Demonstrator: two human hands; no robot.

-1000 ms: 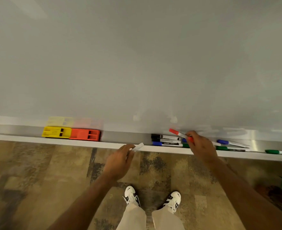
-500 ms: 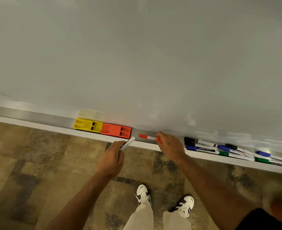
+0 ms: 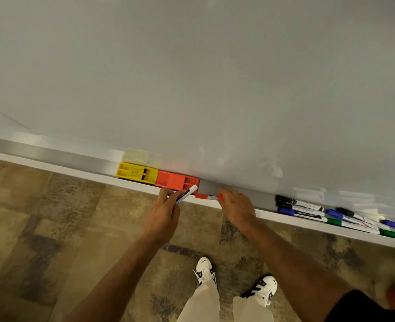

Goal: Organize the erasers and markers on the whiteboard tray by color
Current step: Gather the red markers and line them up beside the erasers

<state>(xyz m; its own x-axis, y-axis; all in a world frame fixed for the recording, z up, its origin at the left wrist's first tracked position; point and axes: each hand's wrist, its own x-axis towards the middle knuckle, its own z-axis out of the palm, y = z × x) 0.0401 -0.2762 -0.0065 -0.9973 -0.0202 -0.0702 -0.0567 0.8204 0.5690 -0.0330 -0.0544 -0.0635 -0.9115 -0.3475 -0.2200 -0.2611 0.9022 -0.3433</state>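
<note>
A: What do the fingers grip?
B: Right hand [image 3: 237, 206] pinches the red marker [image 3: 209, 197] on the tray [image 3: 265, 201], its cap beside the red eraser [image 3: 176, 180].
A: Left?
B: Left hand [image 3: 163, 216] grasps a white marker [image 3: 186, 194]; yellow eraser [image 3: 136, 172] beyond.

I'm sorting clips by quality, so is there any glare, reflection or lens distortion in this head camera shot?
Head view: the glossy whiteboard mirrors the yellow plastic eraser as a pale ghost just above it; soft glare streaks sit over the loose markers at right; the white tray ledge runs tilted and slightly bowed, wide-angle distortion; focus looks mostly sharp.
</note>
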